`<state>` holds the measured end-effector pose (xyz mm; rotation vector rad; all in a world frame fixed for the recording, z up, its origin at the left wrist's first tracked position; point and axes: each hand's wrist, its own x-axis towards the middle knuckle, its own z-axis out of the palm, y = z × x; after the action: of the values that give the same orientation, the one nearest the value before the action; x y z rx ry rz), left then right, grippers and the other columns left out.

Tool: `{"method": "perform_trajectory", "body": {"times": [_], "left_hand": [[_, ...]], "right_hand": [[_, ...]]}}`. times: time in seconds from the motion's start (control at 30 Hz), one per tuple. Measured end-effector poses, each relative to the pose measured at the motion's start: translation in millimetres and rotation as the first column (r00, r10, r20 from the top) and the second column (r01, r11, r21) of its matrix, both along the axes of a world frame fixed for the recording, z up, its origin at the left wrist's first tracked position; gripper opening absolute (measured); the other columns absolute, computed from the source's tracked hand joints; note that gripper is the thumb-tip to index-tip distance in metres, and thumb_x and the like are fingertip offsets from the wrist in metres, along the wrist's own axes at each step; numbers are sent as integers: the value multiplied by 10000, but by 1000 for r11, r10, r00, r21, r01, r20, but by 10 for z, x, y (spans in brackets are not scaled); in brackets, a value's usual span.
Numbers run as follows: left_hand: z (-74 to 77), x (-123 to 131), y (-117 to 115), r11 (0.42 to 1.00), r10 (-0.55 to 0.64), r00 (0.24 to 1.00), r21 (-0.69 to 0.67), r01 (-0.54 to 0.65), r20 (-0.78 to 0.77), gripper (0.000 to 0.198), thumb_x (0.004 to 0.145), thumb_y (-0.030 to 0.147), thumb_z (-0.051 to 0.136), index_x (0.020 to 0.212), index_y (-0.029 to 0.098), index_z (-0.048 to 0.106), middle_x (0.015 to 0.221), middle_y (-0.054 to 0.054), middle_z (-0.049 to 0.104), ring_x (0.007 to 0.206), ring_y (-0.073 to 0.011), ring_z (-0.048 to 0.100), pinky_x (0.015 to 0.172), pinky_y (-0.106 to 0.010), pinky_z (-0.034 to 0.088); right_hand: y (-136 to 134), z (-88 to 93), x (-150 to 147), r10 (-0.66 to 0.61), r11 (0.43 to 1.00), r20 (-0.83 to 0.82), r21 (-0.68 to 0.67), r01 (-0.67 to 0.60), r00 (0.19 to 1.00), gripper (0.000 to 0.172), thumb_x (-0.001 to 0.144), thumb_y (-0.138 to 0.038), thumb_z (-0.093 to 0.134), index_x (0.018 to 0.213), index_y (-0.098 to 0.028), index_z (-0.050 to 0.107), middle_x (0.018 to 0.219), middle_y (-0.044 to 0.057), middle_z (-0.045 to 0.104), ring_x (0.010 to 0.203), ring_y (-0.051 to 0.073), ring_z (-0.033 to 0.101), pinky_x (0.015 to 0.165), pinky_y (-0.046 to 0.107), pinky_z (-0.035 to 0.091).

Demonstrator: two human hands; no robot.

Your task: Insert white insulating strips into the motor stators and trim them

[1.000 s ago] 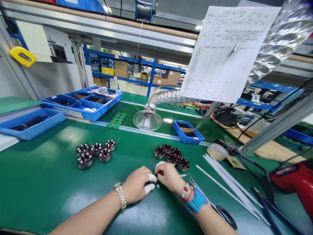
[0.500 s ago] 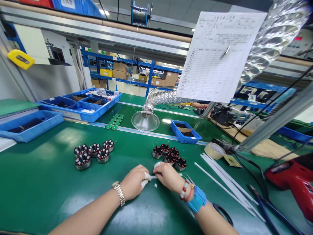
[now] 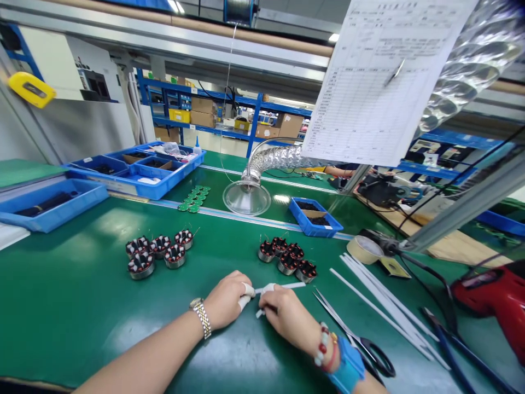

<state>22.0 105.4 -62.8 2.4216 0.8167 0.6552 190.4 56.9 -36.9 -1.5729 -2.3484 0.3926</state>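
My left hand (image 3: 229, 300), white covers on its thumb and finger, pinches the near end of a thin white tube (image 3: 296, 285) just above the green mat. The tube runs right, behind my right hand (image 3: 285, 314). That hand has curled fingers, one in a white cover, closed at a short cut piece of white tube (image 3: 260, 313); its grip is partly hidden. Black-handled scissors (image 3: 342, 324) lie by my right wrist, blades pointing toward the tube. Beyond the hands sits a group of small motor stators (image 3: 288, 262) with black tops and copper windings.
More stators (image 3: 140, 265) with white tops stand at left. Long white tubes (image 3: 388, 306), a tape roll (image 3: 365, 249), pliers (image 3: 447, 345) and a red power tool (image 3: 494, 306) lie right. Behind are a blue bin (image 3: 315, 227), an extraction hood (image 3: 246, 198) and green circuit boards (image 3: 194, 198).
My right hand has shifted slightly right and down, its fingers now at the short piece that lay loose on the mat. More of the long tube and the scissors show. The view tilted down slightly.
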Motion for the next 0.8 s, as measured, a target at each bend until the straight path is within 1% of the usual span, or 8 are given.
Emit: {"method": "perform_trajectory", "body": {"times": [0.13, 0.27, 0.4, 0.53, 0.6, 0.67, 0.73, 0.8], "left_hand": [[-10, 6, 10, 1000, -2, 1000, -12, 2, -1, 212, 788, 132, 464, 769, 202, 664, 775, -35, 636, 780, -164, 529, 713, -278, 438], [-13, 5, 13, 1000, 11, 1000, -29, -11, -10, 211, 781, 124, 469, 773, 201, 665, 796, -38, 639, 797, -164, 532, 724, -276, 437], [5, 5, 2, 999, 15, 1000, -51, -15, -12, 222, 783, 114, 454, 776, 200, 659, 809, -38, 640, 803, -163, 533, 737, -276, 434], [39, 13, -10, 999, 4, 1000, -49, -4, -18, 241, 800, 125, 423, 757, 198, 648, 789, -39, 643, 789, -164, 541, 722, -281, 437], [54, 18, -9, 999, -8, 999, -35, 7, -32, 243, 798, 125, 421, 745, 200, 645, 777, -37, 644, 775, -165, 546, 702, -280, 440], [65, 21, -8, 1000, -11, 999, -27, 9, -46, 236, 790, 119, 429, 742, 204, 644, 778, -33, 644, 773, -164, 551, 695, -274, 443], [71, 22, -11, 999, -1, 999, -38, -1, -54, 226, 776, 109, 444, 742, 208, 643, 789, -28, 648, 780, -161, 556, 705, -270, 447], [71, 20, -15, 998, 13, 999, -57, -16, -47, 221, 769, 105, 453, 745, 212, 644, 803, -26, 653, 788, -162, 559, 721, -274, 450]], "right_hand": [[-93, -1, 2, 0, 1000, -49, 21, 1, 999, 242, 722, -9, 486, 735, -190, 646, 690, -1, 619, 659, 116, 528, 630, 215, 401], [-168, -4, 21, 44, 998, -51, 42, -42, 998, 217, 777, -55, 484, 783, -205, 641, 717, -8, 619, 666, 107, 530, 616, 194, 396], [-286, -174, -73, 78, 994, 37, 80, -81, 996, 196, 795, -63, 486, 710, -183, 617, 709, 11, 596, 703, 132, 507, 610, 207, 389], [-300, -335, -150, 39, 991, 130, 119, -54, 991, 123, 744, -82, 558, 652, -154, 595, 699, 56, 600, 738, 178, 504, 564, 231, 390], [-263, -333, -130, 19, 990, 122, 133, -35, 992, 133, 714, -48, 552, 672, -160, 611, 688, 39, 607, 711, 157, 520, 562, 211, 399], [-237, -296, -97, 19, 989, 85, 143, -31, 996, 200, 692, -6, 519, 708, -176, 625, 679, -4, 617, 666, 109, 533, 587, 171, 406], [-235, -279, -90, 55, 988, 50, 143, -61, 997, 238, 675, 3, 511, 736, -192, 632, 681, -41, 626, 639, 70, 535, 594, 127, 397], [-245, -317, -122, 109, 984, 43, 137, -114, 993, 186, 671, -37, 543, 709, -199, 627, 665, -47, 623, 636, 69, 526, 567, 122, 386]]}}
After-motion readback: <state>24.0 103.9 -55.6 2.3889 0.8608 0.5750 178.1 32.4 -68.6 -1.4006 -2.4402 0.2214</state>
